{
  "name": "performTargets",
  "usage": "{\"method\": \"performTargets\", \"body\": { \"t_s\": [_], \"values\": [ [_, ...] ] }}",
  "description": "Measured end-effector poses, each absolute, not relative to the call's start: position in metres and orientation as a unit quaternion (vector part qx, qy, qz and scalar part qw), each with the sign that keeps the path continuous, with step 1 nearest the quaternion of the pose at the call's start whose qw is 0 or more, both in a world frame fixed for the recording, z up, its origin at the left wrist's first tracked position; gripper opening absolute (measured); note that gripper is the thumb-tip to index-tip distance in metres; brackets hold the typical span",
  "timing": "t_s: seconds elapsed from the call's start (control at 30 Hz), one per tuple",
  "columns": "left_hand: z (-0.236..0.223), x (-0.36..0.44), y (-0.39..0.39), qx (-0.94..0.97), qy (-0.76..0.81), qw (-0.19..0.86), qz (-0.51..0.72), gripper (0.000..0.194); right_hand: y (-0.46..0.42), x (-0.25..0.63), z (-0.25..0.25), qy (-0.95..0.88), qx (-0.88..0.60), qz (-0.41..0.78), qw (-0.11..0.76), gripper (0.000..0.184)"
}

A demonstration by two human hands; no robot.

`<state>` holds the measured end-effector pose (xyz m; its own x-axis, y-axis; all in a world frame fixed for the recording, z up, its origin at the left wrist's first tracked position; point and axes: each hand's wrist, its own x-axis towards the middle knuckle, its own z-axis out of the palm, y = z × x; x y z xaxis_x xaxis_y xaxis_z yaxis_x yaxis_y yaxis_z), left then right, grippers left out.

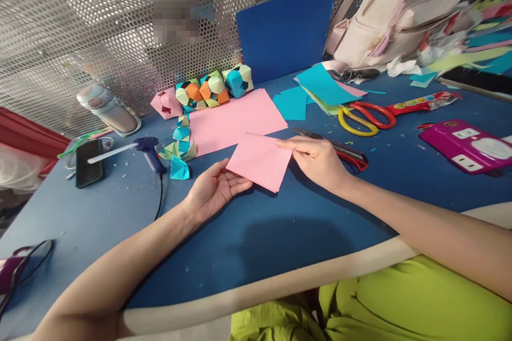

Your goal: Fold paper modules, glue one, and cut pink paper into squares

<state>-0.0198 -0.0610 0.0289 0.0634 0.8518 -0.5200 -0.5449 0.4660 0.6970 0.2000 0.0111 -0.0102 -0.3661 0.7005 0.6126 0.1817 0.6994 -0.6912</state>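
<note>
Head view. Pink square paper (260, 162) held above the blue tabletop (180, 261), between the hands, near edges looking layered. Right hand (320, 162) pinches its right-hand corner between thumb and fingers. Left hand (218, 189) palm up, loosely open, fingers at and partly under the left edge; whether the thumb presses, cannot tell.

Risks, my judgement: left side lightly supported, so layers could slide out of line if the right hand pulls or turns the paper. A hard pinch could crease that corner.

Red-handled cutter (354, 157) lies just behind and beside the right hand; blade exposure unclear. A backward or sideward sweep could knock it or, if the edge is bare, nick a finger.

Blue glue gun (150, 153) left of the left hand, its black cord (161, 197) running toward the left forearm; an arm shift could snag it and drag the gun into the small folded paper pieces (182, 141). Whether it is hot, cannot tell.
</note>
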Motion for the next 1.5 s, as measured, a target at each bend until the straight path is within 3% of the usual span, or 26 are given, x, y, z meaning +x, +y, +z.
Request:
{"method": "performTargets", "body": {
  "t_s": [0.13,0.37,1.5],
  "values": [
    [0.0299,-0.0178,-0.0630,0.154,0.466,0.703,0.515,0.033,0.0120,0.1995,-0.0105,-0.782,-0.264,0.261,0.501,0.040],
    [0.0284,-0.0143,-0.0685,0.201,0.460,0.674,0.542,0.006,0.0129,0.1990,-0.0117,-0.780,-0.270,0.253,0.504,0.041],
    [0.0201,-0.0143,-0.0651,0.187,0.514,0.620,0.563,0.015,0.0126,0.1966,-0.0161,-0.798,-0.250,0.168,0.521,0.038]
  ]
}}
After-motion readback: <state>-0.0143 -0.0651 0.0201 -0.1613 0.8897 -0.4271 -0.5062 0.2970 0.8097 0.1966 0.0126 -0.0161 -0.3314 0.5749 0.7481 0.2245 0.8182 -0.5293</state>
